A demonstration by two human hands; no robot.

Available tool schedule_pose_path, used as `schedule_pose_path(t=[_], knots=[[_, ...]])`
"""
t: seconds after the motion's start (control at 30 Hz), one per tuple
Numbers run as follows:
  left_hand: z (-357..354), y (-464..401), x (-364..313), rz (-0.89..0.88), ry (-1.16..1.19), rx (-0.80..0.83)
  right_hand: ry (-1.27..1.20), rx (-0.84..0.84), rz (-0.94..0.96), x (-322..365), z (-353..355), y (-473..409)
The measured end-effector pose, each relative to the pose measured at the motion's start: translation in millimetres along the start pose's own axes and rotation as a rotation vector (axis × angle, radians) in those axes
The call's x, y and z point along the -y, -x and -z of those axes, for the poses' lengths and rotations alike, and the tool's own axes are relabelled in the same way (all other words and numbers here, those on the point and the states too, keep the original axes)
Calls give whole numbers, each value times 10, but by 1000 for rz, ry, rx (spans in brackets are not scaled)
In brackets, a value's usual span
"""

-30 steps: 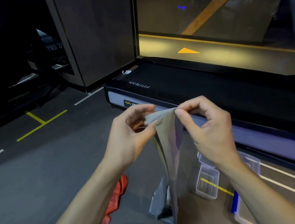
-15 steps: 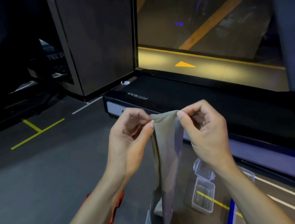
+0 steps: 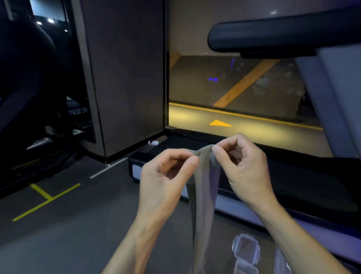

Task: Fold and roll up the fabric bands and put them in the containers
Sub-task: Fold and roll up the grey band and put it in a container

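The hands have drawn closer together and the view has tilted up since a second ago. In the head view, the left hand [image 3: 168,178] and right hand [image 3: 243,163] each pinch the top edge of a grey fabric band [image 3: 205,201], which hangs limp toward clear containers [image 3: 246,251] on the floor. Light and soft, it looks best held by its corners.

Pinched at its top edge between the left hand [image 3: 166,179] and right hand [image 3: 246,167], the grey fabric band [image 3: 205,201] hangs as thin, matt, limp cloth, while below the grip clear glossy plastic containers [image 3: 245,250] sit on matt dark flooring [image 3: 63,240], beside a smooth black treadmill deck [image 3: 303,179].
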State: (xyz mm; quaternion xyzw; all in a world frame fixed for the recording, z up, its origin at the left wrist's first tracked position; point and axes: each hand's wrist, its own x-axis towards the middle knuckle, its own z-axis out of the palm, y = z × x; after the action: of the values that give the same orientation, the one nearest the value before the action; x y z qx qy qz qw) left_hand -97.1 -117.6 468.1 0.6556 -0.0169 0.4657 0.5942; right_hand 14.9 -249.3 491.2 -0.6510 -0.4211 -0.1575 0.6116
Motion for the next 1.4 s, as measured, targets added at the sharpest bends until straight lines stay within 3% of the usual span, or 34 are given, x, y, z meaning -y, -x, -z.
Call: schedule_pose_path(t=[0.33,0.83,1.0,1.4], knots=[[-27,-333,-768,-136,-86,-41,-52,-25,53,656,282,-324],[-59,-702,-1627,-301,-286,69,-347,102,-116,1463,602,-727],[-178,-1151,-2043,-363,-402,42,-288,-21,-121,1763,577,-1200],[-185,-1251,-2366,-187,-415,69,-87,-99,-67,1987,514,-1668]])
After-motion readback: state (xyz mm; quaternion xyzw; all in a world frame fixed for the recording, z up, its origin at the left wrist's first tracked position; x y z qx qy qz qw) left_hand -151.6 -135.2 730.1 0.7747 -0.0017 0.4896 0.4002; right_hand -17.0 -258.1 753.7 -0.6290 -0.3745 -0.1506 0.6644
